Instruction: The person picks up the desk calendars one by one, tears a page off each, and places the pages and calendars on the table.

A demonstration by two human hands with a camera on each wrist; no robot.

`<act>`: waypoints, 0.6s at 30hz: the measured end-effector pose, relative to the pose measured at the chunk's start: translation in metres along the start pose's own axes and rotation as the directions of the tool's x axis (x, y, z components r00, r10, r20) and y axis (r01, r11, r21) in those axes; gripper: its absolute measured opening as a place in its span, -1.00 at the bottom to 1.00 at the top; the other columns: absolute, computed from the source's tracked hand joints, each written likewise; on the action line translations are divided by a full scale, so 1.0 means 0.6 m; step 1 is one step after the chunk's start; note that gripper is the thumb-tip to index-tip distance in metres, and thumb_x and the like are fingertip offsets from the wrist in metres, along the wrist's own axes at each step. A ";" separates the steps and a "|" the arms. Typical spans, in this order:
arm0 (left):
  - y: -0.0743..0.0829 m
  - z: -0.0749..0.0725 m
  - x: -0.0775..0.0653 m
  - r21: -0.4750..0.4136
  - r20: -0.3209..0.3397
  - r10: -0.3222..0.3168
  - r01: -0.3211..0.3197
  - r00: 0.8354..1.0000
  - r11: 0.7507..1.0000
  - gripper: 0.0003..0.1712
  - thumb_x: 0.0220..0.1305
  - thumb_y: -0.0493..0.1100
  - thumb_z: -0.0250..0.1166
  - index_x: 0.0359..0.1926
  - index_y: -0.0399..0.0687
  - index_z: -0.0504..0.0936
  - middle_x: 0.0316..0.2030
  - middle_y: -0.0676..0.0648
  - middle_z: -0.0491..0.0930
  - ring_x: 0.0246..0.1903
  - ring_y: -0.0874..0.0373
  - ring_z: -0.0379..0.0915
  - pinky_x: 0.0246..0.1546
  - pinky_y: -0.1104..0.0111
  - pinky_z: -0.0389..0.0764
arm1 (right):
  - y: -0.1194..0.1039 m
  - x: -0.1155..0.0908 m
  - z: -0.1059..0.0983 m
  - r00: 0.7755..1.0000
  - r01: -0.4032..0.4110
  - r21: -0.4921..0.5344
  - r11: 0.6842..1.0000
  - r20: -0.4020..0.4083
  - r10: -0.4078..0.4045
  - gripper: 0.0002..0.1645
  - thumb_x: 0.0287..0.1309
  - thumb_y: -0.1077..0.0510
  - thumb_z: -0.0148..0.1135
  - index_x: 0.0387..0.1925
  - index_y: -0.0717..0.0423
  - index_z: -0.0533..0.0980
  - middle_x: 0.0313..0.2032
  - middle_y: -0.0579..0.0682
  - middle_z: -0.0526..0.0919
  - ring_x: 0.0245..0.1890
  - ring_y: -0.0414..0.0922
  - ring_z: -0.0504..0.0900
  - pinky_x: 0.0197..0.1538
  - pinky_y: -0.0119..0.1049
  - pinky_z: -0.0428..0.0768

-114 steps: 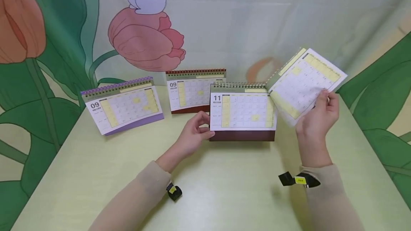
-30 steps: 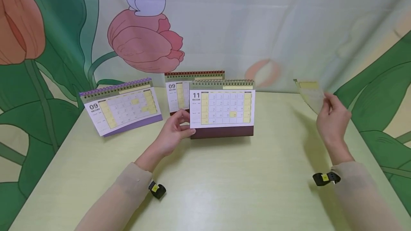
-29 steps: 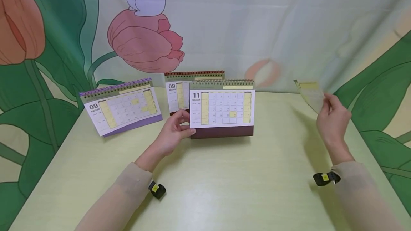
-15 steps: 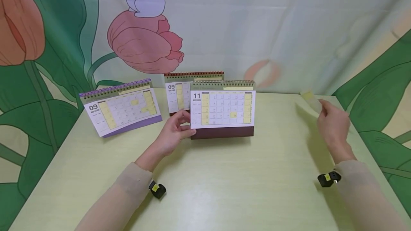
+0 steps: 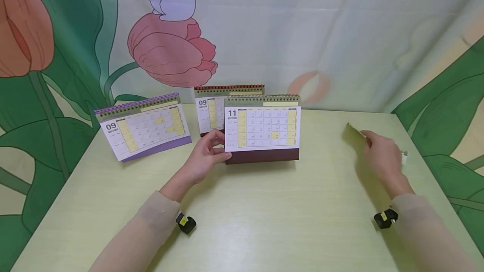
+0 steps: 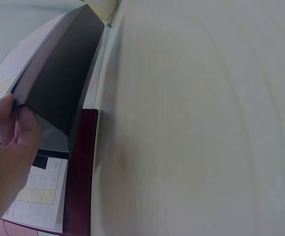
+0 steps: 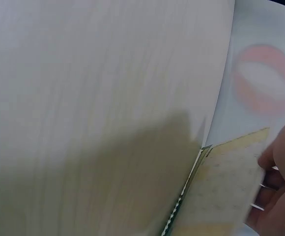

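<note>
At the table's middle, my left hand (image 5: 206, 152) pinches the lower left corner of a desk calendar (image 5: 261, 129) showing month 11. Its stand is dark maroon, and the left wrist view looks at the stand's dark underside (image 6: 66, 73). Over on the right, my right hand (image 5: 383, 154) grips loose calendar pages (image 5: 356, 130), seen nearly edge-on in the head view. In the right wrist view those pages (image 7: 221, 191) show a yellow-tinted grid and a ragged punched edge; the fingers (image 7: 275, 172) pinch the opposite edge.
A purple-ringed calendar (image 5: 145, 129) showing 09 stands tilted at the left. Behind the held calendar is a red-ringed one (image 5: 209, 110), also at 09 and partly hidden. The pale table (image 5: 264, 209) meets a printed curtain (image 5: 264, 32) at its back edge.
The right hand has carried the pages right, away from the calendar, then lowered and tilted them toward the table. Earlier, the left hand shifted the 11 calendar left; it now stays put.
</note>
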State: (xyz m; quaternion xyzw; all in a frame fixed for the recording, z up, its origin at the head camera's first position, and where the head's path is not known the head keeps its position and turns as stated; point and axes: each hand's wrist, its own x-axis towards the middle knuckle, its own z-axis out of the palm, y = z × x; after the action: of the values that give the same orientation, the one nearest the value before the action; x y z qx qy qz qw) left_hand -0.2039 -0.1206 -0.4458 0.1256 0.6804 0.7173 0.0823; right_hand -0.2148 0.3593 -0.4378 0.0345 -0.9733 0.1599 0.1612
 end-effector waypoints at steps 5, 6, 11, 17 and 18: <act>-0.003 0.002 0.001 0.009 0.001 0.004 -0.004 1.000 1.000 -0.63 0.23 -0.66 0.24 -0.02 -0.33 0.43 0.00 -0.25 0.55 -0.16 -0.03 0.64 -0.10 0.29 0.69 | -0.006 -0.002 0.007 0.987 0.021 -0.004 1.000 0.158 -0.020 -0.62 0.35 0.33 0.06 0.13 0.30 0.58 -0.32 0.28 0.67 -0.56 0.03 0.39 -0.58 -0.17 0.29; -0.003 0.002 0.001 0.008 0.002 0.003 -0.003 1.000 1.000 -0.63 0.23 -0.66 0.24 -0.02 -0.33 0.42 0.00 -0.25 0.55 -0.16 -0.03 0.64 -0.10 0.29 0.69 | -0.008 -0.002 0.008 0.983 0.031 -0.007 1.000 0.182 -0.029 -0.63 0.34 0.33 0.07 0.12 0.30 0.59 -0.34 0.26 0.66 -0.56 0.03 0.40 -0.57 -0.17 0.29; -0.002 0.006 0.001 0.000 0.017 -0.007 0.007 1.000 1.000 -0.62 0.24 -0.65 0.24 0.00 -0.34 0.41 0.01 -0.27 0.54 -0.15 -0.04 0.64 -0.09 0.29 0.69 | -0.012 -0.004 0.016 0.966 0.084 -0.041 0.996 0.248 -0.071 -0.66 0.34 0.33 0.14 0.09 0.30 0.62 -0.30 0.25 0.71 -0.50 0.04 0.50 -0.50 -0.09 0.42; -0.003 0.008 0.002 0.012 0.024 -0.010 0.010 1.000 1.000 -0.62 0.24 -0.65 0.24 0.00 -0.31 0.42 0.04 -0.26 0.54 -0.13 -0.05 0.64 -0.08 0.28 0.69 | -0.013 -0.010 0.021 0.956 0.087 -0.060 0.994 0.286 -0.066 -0.68 0.37 0.30 0.16 0.09 0.27 0.64 -0.01 0.34 0.69 -0.11 0.30 0.68 -0.26 0.19 0.61; -0.003 0.008 0.003 0.014 0.024 -0.011 0.011 1.000 1.000 -0.62 0.25 -0.64 0.24 0.00 -0.31 0.42 0.04 -0.26 0.54 -0.12 -0.06 0.64 -0.08 0.28 0.69 | -0.013 -0.011 0.021 0.956 0.085 -0.061 0.995 0.288 -0.064 -0.68 0.37 0.30 0.17 0.08 0.27 0.64 0.00 0.34 0.69 -0.09 0.32 0.67 -0.26 0.21 0.61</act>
State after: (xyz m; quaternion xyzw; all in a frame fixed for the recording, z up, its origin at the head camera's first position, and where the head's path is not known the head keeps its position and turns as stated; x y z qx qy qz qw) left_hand -0.2039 -0.1152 -0.4474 0.1311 0.6852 0.7104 0.0934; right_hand -0.2115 0.3479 -0.4492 0.0880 -0.9895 0.1116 0.0262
